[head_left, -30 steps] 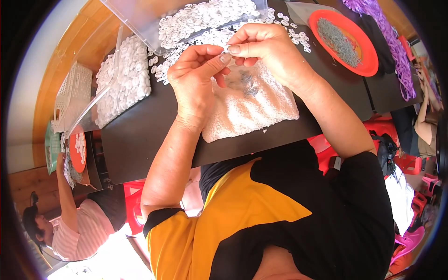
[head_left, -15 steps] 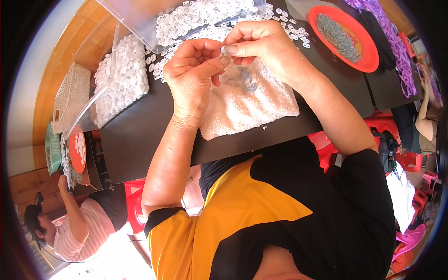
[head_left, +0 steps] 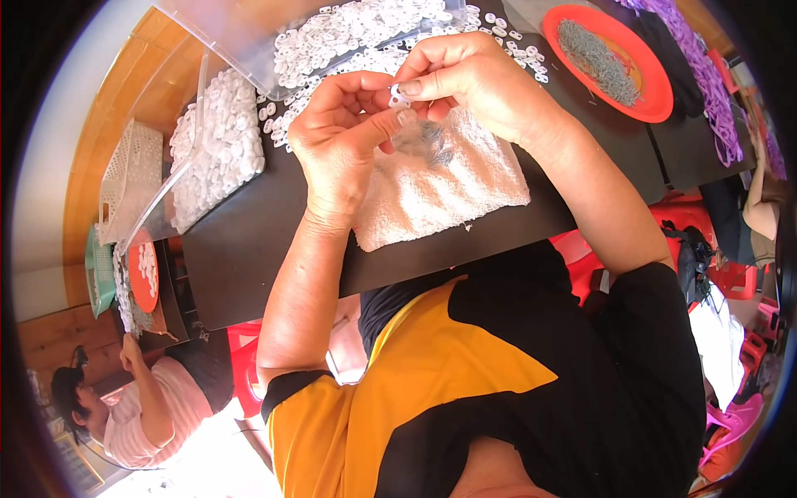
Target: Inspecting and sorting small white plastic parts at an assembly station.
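Note:
My left hand and my right hand meet above a pale towel, both with fingers pinched. Between their fingertips is a small white oval plastic piece with holes, partly covered by the fingers. Whether a metal pin is also in the pinch is too small to tell. On the towel lies a little heap of thin grey metal pins, just below my right fingers. Beyond my hands, many similar white plastic pieces fill a clear tub and spill onto the dark table.
A red plate of grey metal pins stands at the far right, beside purple strips. White pieces fill another clear container at the left, near a white basket. A co-worker in a striped top sits at the left.
The white piece shows more between my fingertips, and my fingers have shifted slightly. At the left, the co-worker's hands have moved a little.

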A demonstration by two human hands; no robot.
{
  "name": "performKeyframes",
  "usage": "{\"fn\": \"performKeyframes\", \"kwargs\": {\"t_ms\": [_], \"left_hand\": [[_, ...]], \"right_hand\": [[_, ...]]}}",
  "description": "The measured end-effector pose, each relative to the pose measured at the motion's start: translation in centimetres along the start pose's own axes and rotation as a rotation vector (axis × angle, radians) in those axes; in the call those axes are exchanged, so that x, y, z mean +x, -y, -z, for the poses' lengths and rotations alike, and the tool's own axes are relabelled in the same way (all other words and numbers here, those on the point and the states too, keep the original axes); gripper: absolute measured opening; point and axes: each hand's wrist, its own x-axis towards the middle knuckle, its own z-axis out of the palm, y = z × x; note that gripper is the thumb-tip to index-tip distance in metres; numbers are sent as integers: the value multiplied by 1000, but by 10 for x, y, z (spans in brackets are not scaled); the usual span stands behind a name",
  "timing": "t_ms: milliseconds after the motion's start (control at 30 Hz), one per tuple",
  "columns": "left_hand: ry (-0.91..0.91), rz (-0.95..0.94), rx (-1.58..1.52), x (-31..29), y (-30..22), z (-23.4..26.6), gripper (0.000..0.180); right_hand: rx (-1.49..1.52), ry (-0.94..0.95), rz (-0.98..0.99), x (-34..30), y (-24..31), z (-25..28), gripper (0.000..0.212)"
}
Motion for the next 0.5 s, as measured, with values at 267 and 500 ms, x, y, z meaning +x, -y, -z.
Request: {"fn": "performKeyframes", "kwargs": {"t_ms": [267,500], "left_hand": [[57,5,51,2,4,4,25],[57,-24,58,0,-1,-6,28]], "right_hand": [[39,96,-102,-1,2,1,13],[116,110,-147,0,0,5,17]]}}
